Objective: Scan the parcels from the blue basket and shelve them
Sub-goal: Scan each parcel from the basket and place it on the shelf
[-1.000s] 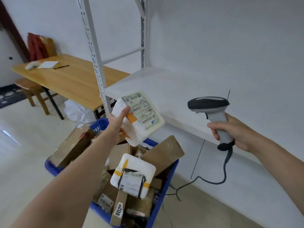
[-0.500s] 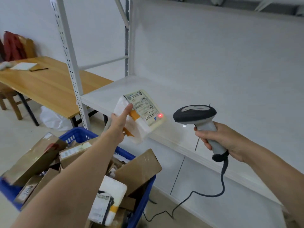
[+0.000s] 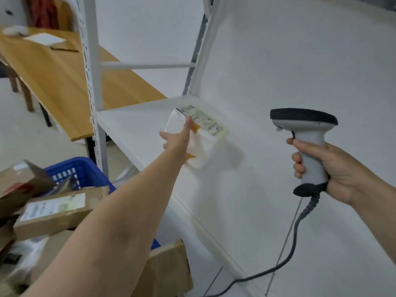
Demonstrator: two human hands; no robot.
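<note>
My left hand (image 3: 179, 139) grips a white parcel (image 3: 202, 144) with orange tape and a printed label, holding it just over the white shelf board (image 3: 137, 123), close to the back panel. My right hand (image 3: 334, 168) grips the grey-and-black barcode scanner (image 3: 306, 136) by its handle, to the right of the parcel; its cable trails down to the floor. The blue basket (image 3: 79, 172) sits at lower left, piled with brown cardboard parcels (image 3: 53, 213) and a few white ones.
A white metal upright (image 3: 91, 78) of the shelf stands left of the board. A wooden table (image 3: 55, 73) with paper and a pen lies behind it. A wooden chair with a red cloth (image 3: 46, 12) is at far left.
My left hand has carried the white parcel away from the scanner and forward over the shelf. The red scan dot on the label is gone. The scanner has drawn back to the right.
</note>
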